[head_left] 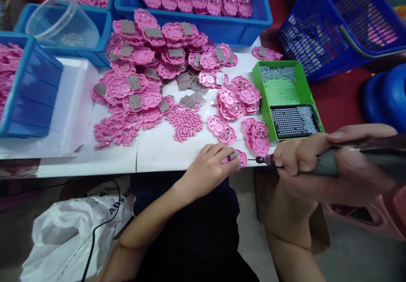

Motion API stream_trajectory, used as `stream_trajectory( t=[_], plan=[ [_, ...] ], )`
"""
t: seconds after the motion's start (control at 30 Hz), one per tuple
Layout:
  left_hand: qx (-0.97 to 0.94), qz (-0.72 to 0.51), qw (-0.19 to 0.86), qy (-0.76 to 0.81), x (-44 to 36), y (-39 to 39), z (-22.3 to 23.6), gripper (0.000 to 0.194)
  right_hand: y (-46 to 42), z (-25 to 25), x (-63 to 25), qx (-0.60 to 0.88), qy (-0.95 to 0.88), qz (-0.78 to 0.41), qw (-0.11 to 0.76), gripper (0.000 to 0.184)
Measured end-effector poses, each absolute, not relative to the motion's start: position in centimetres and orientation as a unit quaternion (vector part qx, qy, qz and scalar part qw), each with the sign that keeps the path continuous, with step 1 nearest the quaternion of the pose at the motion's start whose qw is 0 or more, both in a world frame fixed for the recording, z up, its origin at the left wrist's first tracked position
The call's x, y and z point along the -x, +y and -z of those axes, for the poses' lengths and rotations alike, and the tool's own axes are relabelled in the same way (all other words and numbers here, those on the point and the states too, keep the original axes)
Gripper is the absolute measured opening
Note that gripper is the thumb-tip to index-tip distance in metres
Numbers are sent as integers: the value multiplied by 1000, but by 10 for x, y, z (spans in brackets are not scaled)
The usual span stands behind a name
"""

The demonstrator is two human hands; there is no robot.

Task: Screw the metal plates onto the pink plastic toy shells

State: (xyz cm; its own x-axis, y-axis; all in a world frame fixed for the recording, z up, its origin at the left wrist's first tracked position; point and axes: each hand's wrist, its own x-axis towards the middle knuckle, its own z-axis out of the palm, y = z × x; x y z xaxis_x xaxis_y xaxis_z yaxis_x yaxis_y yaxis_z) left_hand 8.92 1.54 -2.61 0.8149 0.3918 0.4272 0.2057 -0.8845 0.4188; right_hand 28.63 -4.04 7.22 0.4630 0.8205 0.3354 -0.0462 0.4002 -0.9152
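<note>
My left hand (211, 163) presses a pink plastic part (240, 158) flat at the front edge of the white table (158, 151). My right hand (330, 161) grips a grey-green electric screwdriver (320, 165); its thin bit (258, 160) points left at the part's right side. Two more pink parts (255, 134) with screws lie just behind it. A green tray (287, 98) of small screws stands right of them, close behind my right hand.
A big heap of pink parts with grey metal plates (149, 70) fills the table's middle, with loose pink pegs (185, 123) in front. Blue bins (203, 3) of parts stand behind and left. Blue baskets (342, 24) sit at right. A white bag (72, 231) lies below.
</note>
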Motion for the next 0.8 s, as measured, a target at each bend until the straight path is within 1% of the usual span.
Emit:
stream_trajectory(
  t=[0.03,0.13,0.33,0.5,0.63,0.7,0.8],
  plan=[
    [-933,-263,182,163,-89,14,26,20,-39,-71,-286,434,-437,-298,729,11],
    [-929,-273,188,164,-88,14,25,21,-37,-69,-287,391,-463,-290,741,19],
    [-909,-275,249,191,-89,13,30,21,-41,-69,-286,416,-487,-319,699,13],
    [-886,-298,282,216,-94,10,31,16,-47,-65,-281,425,-483,-319,696,16],
    [-882,-300,281,229,-97,9,29,12,-46,-59,-279,422,-490,-325,690,14],
    [-884,-301,272,231,-99,8,28,12,-45,-54,-277,427,-487,-307,697,10],
    [-887,-311,253,228,-100,8,29,14,-43,-49,-275,424,-482,-281,713,13]
  ],
)
